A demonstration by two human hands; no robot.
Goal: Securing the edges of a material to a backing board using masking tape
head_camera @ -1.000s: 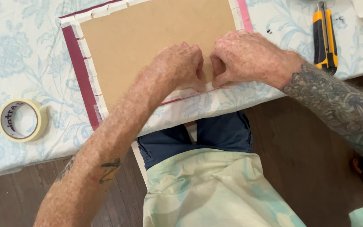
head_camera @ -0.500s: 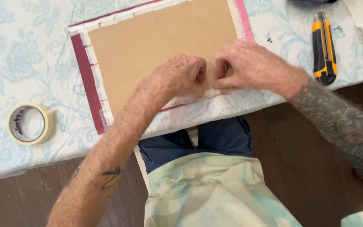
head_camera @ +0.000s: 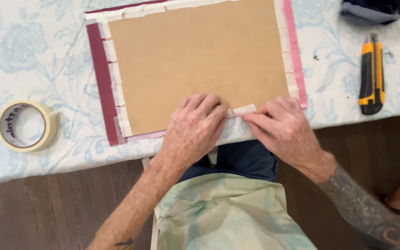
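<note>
A brown board (head_camera: pixel 195 60) lies face up on the table, backed by a dark red and pink sheet (head_camera: pixel 99 78) whose edges are held down by strips of pale masking tape (head_camera: pixel 116 88). My left hand (head_camera: pixel 193 127) presses flat on the board's near edge. My right hand (head_camera: pixel 281 129) rests beside it, fingertips pushing a short strip of tape (head_camera: pixel 245 110) down at that near edge. The two hands almost touch. Neither hand lifts anything off the table.
A roll of masking tape (head_camera: pixel 24 126) lies at the left on the pale blue flowered tablecloth (head_camera: pixel 33 51). A yellow and black utility knife (head_camera: pixel 371 74) lies at the right, a dark cloth (head_camera: pixel 371 10) beyond it. Dark wood floor (head_camera: pixel 33 213) lies below the table's edge.
The view has shifted, so the board and hands sit lower in the frame. My right hand's fingers have slid along the near edge onto the short tape strip.
</note>
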